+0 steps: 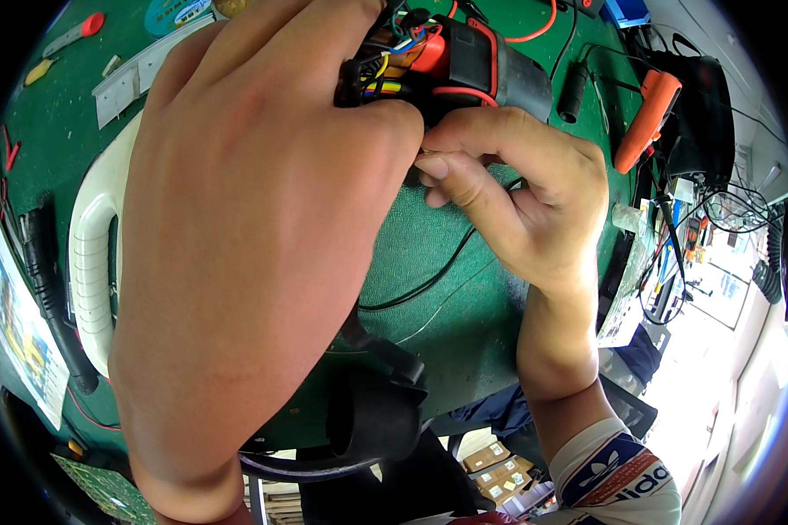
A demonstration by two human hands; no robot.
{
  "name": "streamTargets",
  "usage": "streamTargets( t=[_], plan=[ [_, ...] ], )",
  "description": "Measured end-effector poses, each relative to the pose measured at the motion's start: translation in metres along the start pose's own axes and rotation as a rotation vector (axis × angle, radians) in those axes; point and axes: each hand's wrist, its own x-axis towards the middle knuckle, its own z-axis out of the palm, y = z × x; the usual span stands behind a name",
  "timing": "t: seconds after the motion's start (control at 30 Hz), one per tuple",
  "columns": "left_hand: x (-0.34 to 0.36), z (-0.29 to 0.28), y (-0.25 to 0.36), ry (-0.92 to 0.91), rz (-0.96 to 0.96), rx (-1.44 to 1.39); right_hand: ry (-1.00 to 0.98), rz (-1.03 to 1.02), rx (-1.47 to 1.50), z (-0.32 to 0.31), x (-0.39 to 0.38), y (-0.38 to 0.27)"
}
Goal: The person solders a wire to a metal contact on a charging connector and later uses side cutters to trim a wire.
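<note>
My left hand (254, 219) fills the left middle, back upward, with fingers bent together against a black device with red trim (473, 61); their tips are hidden. Coloured wires (385, 74) show in the device's near end. My right hand (534, 192) is closed in a pinch just below it, thumb against index finger, touching or almost touching my left hand; what is between the fingertips is too hidden to name. A black cable (429, 280) curves below my right hand across the green mat (446, 332). A black strap with a cuff (372, 411) lies under my left hand.
An orange meter (643, 118) and black bag (705, 122) stand at right, amid tangled cables. A white handle (92, 271) and black rod (44, 280) lie at left, below a white strip (127, 87) and red-tipped tool (87, 26). Cardboard boxes (495, 472) are below the table edge.
</note>
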Motion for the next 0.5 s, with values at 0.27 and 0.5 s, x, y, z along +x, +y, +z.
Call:
streamTargets(
  t=[0.27,0.5],
  plan=[
    [-0.002,-0.007,0.000,-0.003,-0.024,-0.013,0.013,0.057,0.035,-0.002,0.005,-0.013],
    [-0.001,-0.007,0.001,0.027,-0.040,-0.066,-0.060,-0.007,-0.018,-0.011,0.005,-0.004]
  ],
)
